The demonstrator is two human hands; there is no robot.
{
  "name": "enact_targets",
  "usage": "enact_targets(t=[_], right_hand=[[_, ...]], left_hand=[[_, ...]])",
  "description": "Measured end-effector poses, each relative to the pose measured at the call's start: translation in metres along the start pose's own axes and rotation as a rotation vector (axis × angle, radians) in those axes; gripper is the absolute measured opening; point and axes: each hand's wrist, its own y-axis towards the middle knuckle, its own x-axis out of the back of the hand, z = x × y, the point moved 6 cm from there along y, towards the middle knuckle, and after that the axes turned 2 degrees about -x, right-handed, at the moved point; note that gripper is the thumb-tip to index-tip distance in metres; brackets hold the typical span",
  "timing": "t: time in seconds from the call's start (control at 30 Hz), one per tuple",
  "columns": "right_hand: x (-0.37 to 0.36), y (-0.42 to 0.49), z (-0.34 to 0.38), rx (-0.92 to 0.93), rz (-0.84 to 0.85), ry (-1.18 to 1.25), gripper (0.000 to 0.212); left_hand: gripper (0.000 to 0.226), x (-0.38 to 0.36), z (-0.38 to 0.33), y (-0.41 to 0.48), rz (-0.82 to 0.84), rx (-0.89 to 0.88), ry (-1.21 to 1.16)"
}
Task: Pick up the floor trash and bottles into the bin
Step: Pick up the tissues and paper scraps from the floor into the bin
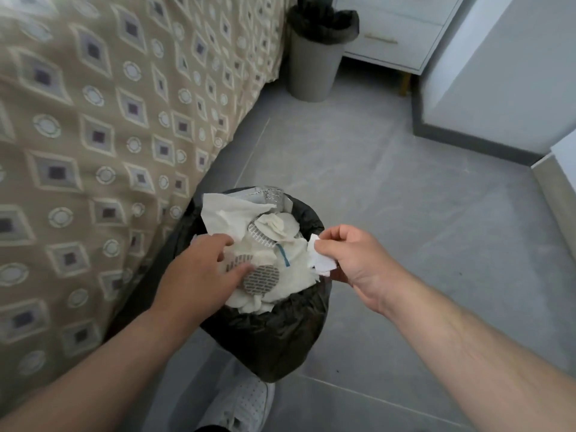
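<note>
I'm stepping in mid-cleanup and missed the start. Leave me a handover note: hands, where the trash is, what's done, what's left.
Left hand: open, fingers resting on the tissues and pads heaped in the black-lined bin.
Right hand: pinches a crumpled paper over the bin's right rim.
Done: the bin is piled with trash.
Left: drop the paper in. No bottles show in this view, so check the floor beyond it. A second bin stands farther along beside the bed.
</note>
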Motion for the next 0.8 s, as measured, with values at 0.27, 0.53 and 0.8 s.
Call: enact_targets(t=[0.27,0.53,0.8], right_hand=[[-0.041,0.03,0.008,0.067,0.046,-0.205,0.016],[-0.07,0.044,-0.005,0.2,0.192,-0.89,0.025],[-0.094,0.055,-0.023,0.078,0.241,-1.16,0.037]], left_hand=[[0.047,0.01,0.045,-0.007,-0.151,-0.014,-0.043],[0.065,-0.012,0.06,-0.013,-0.003,0.047,-0.189],[0.039,-0.003,0.063,-0.008,-0.095,0.026,-0.259]])
